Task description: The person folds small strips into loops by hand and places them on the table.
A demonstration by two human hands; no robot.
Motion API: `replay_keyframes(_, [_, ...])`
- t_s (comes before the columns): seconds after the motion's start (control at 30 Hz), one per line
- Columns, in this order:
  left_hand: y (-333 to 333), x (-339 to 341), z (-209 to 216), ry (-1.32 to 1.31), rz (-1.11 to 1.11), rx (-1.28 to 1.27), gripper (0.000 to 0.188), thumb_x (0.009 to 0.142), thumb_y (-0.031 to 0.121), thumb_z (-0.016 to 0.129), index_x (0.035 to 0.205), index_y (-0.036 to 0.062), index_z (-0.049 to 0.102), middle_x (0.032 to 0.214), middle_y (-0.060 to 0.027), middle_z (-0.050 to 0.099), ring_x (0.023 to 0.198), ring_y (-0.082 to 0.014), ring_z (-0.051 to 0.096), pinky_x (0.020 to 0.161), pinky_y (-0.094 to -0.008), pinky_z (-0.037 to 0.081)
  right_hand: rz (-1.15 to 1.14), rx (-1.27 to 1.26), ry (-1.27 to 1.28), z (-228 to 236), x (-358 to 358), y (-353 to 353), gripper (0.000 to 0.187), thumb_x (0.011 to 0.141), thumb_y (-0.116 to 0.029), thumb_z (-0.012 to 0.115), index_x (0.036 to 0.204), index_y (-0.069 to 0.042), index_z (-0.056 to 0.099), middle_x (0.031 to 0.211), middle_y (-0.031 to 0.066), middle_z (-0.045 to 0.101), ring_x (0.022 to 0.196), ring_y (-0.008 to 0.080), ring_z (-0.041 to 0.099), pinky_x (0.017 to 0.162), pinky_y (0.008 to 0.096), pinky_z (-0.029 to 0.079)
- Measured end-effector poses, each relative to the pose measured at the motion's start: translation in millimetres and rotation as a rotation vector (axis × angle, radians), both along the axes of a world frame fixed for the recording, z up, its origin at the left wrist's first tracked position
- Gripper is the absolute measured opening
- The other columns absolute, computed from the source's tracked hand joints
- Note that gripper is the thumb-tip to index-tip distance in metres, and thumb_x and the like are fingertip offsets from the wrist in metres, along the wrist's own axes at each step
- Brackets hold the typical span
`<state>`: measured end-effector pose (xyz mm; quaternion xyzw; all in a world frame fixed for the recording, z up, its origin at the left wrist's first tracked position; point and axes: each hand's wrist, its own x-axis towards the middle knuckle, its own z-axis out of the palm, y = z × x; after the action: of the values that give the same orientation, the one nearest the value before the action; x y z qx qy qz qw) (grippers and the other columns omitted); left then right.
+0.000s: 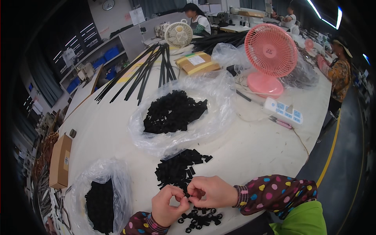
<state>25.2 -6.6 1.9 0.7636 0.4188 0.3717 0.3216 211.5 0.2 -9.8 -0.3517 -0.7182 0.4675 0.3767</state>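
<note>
My left hand [166, 205] and my right hand [215, 192] meet at the near side of the table, thumb and fingertips of each pinched together. Between them is a small black strip piece [188, 195], mostly hidden by the fingers. Just beyond my hands lies a loose pile of short flat black strips [176, 168]. Several small black loops [199, 220] are scattered nearest me, below my right hand. Farther off, an open clear plastic bag [219, 98] holds a heap of black pieces [172, 111]. Another clear bag [122, 184] with black pieces stands at the left.
A pink fan [270, 51], a white power strip [282, 111] and a pink-handled tool [281, 123] are at the right. Long black strips [145, 74] and a yellow-taped package [196, 63] lie at the back. A cardboard box [59, 162] stands left. Other people work beyond the table.
</note>
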Motion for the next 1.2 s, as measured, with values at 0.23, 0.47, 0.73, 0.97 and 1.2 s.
replay_keyframes(0.23, [8.3, -7.9, -11.4, -0.628, -0.160, -0.673, 0.016, 0.080, -0.003, 0.060, 0.092, -0.0017, 0.049, 0.092, -0.0069, 0.057, 0.077, -0.0122, 0.059, 0.075, -0.0250, 0.050, 0.073, -0.312, 0.154, -5.2, -0.3, 5.9, 0.013, 0.078, -0.009, 0.063, 0.083, -0.005, 0.051, 0.075, 0.0000, 0.058, 0.062, 0.0060, 0.055, 0.056, 0.0197, 0.046])
replay_keyframes(0.47, [10.8, -9.8, -9.8, -0.557, -0.237, -0.657, 0.018, 0.080, -0.005, 0.059, 0.095, -0.0017, 0.049, 0.094, -0.0069, 0.056, 0.084, -0.0122, 0.058, 0.076, -0.0249, 0.050, 0.168, -0.477, 0.319, -6.3, 1.0, 6.2, 0.012, 0.080, -0.009, 0.062, 0.086, -0.005, 0.052, 0.078, -0.0001, 0.058, 0.064, 0.0057, 0.055, 0.055, 0.0219, 0.045])
replay_keyframes(0.73, [6.5, -5.1, -16.8, -0.577, -0.117, -0.585, 0.017, 0.079, -0.007, 0.057, 0.090, 0.0006, 0.046, 0.091, -0.0058, 0.053, 0.080, -0.0098, 0.055, 0.072, -0.0239, 0.049, -0.116, 0.351, -0.081, -1.6, -3.2, -6.5, 0.013, 0.075, -0.008, 0.065, 0.081, -0.005, 0.054, 0.073, 0.0014, 0.055, 0.061, 0.0093, 0.057, 0.053, 0.0227, 0.045])
replay_keyframes(0.97, [7.3, -3.6, -13.3, -0.402, -0.087, -0.548, 0.014, 0.083, -0.001, 0.053, 0.095, 0.0003, 0.047, 0.090, -0.0045, 0.053, 0.082, -0.0063, 0.053, 0.070, -0.0211, 0.049, 0.028, -0.188, 0.010, 2.7, 0.9, 6.2, 0.015, 0.078, -0.017, 0.063, 0.082, -0.005, 0.055, 0.068, 0.0041, 0.059, 0.059, 0.0142, 0.058, 0.054, 0.0256, 0.044])
replay_keyframes(1.2, [11.8, -10.8, 6.9, 0.091, -0.306, -0.642, 0.010, 0.081, 0.004, 0.058, 0.090, 0.0030, 0.058, 0.082, -0.0030, 0.059, 0.065, -0.0059, 0.057, 0.058, -0.0205, 0.047, -0.230, 0.242, -0.442, -0.9, 37.6, 48.8, 0.014, 0.077, -0.018, 0.064, 0.082, -0.006, 0.060, 0.076, 0.0048, 0.059, 0.067, 0.0209, 0.061, 0.059, 0.0300, 0.047])
